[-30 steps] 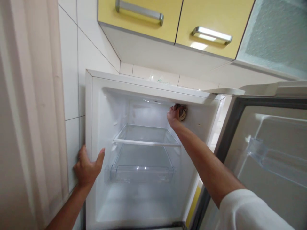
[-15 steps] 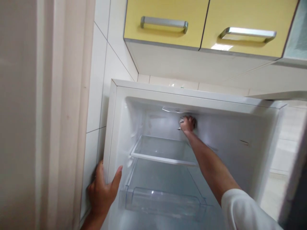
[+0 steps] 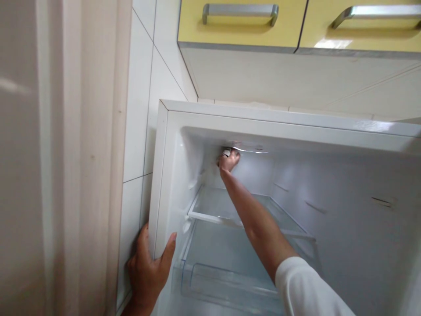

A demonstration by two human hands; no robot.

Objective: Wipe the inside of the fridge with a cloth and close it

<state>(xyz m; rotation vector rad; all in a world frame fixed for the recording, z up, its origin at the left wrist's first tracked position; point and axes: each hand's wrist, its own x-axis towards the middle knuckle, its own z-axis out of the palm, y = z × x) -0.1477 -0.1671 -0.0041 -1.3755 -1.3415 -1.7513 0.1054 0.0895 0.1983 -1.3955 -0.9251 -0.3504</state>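
My left hand (image 3: 149, 265) grips the left side edge of the open white refrigerator (image 3: 161, 175), its fingers behind the edge and its thumb on the front. Deep inside, near the back wall just below the ceiling, my right hand (image 3: 229, 160) is closed around a crumpled whitish cloth (image 3: 226, 152), mostly hidden by the fingers. The right forearm reaches in above the upper glass shelf (image 3: 213, 202). Close by the right hand, on the ceiling, is a clear light cover (image 3: 251, 149).
Yellow cabinets (image 3: 243, 33) with metal handles hang above the refrigerator. A beige door frame (image 3: 95, 153) and white wall tiles (image 3: 136, 145) stand close on the left. Below the shelf is a clear plastic drawer (image 3: 230, 281).
My right hand has moved left along the back wall with the cloth, from right of the light cover to its left. My left hand keeps its hold. The view has shifted slightly.
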